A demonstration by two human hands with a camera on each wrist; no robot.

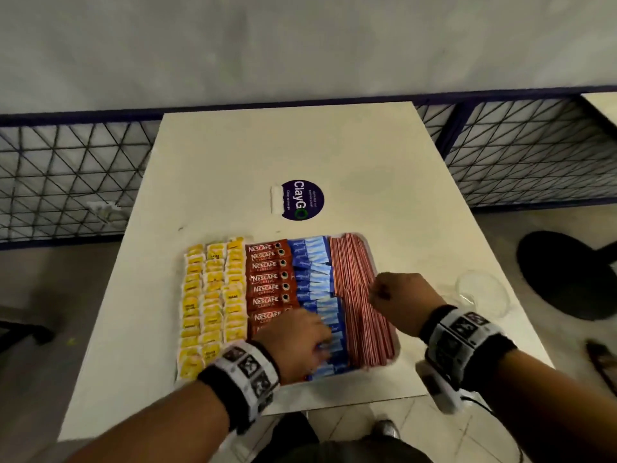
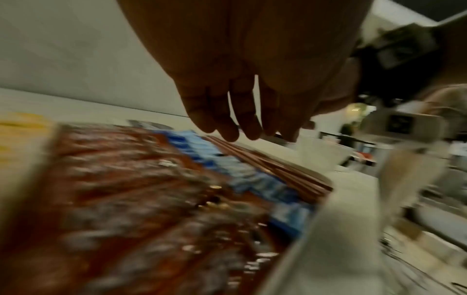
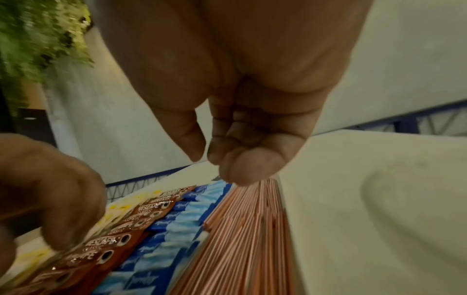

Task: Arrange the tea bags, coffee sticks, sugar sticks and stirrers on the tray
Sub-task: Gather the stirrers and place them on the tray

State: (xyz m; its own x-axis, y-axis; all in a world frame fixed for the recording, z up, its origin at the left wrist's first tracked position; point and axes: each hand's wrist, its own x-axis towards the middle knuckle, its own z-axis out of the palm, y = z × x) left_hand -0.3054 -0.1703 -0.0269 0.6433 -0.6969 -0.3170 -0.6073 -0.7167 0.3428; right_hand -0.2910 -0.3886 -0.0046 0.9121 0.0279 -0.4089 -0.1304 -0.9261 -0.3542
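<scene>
Hands over the tray (image 1: 396, 349) on my bench (image 1: 233, 155): my left hand (image 1: 295, 342) rests spread on blue sugar sticks (image 1: 317, 279), my right hand (image 1: 405, 300) curls empty above the stirrers (image 1: 354, 262).

Four colour bands on a cream tabletop (image 1: 233, 155)

Tea bags (image 1: 212, 305) are yellow with paler edges; coffee sticks (image 1: 267, 279) are red-brown with white lettering and a dark dot; sugar sticks (image 1: 314, 272) are deep blue with light blue halves; stirrers (image 1: 354, 279) are finely striped red and white. A round sticker (image 1: 303, 199) is dark purple with white letters and a green ring. Wristbands (image 1: 247, 372) are black and white.
</scene>
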